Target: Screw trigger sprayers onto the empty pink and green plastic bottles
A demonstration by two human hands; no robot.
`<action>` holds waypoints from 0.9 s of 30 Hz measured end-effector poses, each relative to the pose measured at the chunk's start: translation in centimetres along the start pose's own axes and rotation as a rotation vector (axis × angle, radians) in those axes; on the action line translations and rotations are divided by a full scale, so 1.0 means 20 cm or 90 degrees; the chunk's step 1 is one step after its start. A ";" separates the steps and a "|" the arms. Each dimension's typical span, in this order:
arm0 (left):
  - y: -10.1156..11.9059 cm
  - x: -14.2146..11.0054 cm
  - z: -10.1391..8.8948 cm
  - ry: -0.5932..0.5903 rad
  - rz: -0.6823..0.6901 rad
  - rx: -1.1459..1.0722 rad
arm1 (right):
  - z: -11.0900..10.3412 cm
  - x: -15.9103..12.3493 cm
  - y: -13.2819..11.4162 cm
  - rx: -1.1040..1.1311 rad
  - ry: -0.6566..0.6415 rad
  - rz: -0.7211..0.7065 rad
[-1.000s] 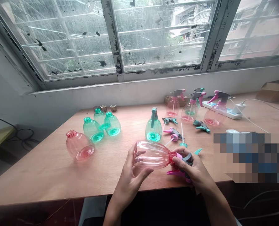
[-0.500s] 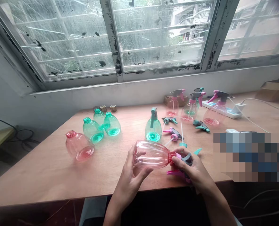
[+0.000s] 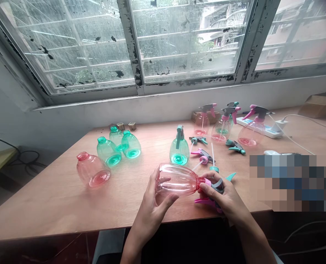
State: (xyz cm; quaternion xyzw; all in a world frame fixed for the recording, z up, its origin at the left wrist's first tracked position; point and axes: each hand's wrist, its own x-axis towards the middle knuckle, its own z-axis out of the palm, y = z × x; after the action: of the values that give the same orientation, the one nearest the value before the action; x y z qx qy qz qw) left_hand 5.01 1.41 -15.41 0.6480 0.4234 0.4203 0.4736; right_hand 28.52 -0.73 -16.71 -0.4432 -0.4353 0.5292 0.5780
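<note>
A clear pink spray bottle (image 3: 176, 179) lies sideways in the air above the table's front, its neck to the right. My left hand (image 3: 154, 205) is wrapped round its base end, thumb on the near side. At the neck, my right hand (image 3: 223, 194) pinches the pink collar of a grey-and-pink spray head (image 3: 207, 182). My fingers partly hide that head, and I cannot make out a tube inside the bottle. Just behind my right hand is a teal spray head (image 3: 214, 169) with its tube pointing up. Another pink-and-grey spray head (image 3: 203, 157) lies beyond.
On the left stand an open pink bottle (image 3: 93, 170) and several open green bottles (image 3: 109, 154). A green bottle with a sprayer (image 3: 179, 148) stands mid-table. Pink sprayers (image 3: 251, 128) stand at the back right by a white power strip (image 3: 273, 130). Loose teal heads (image 3: 236, 146) lie nearby.
Hardly anything differs. My right fingers have shifted very slightly at the bottle's neck, while the bottle and my left hand keep their place.
</note>
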 end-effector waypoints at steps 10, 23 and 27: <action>0.01 0.00 0.00 0.004 -0.008 -0.001 | 0.01 0.00 -0.01 0.008 0.007 0.015; 0.00 0.01 0.00 -0.005 -0.005 -0.026 | 0.00 0.01 0.01 0.005 -0.002 0.006; 0.00 0.01 0.00 -0.005 -0.006 -0.035 | 0.00 0.01 0.00 -0.005 0.004 -0.017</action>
State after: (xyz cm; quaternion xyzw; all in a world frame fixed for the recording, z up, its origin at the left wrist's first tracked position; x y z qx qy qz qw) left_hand 5.13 1.60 -15.32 0.6341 0.4131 0.4269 0.4950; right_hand 28.46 -0.50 -16.70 -0.4417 -0.4412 0.5181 0.5846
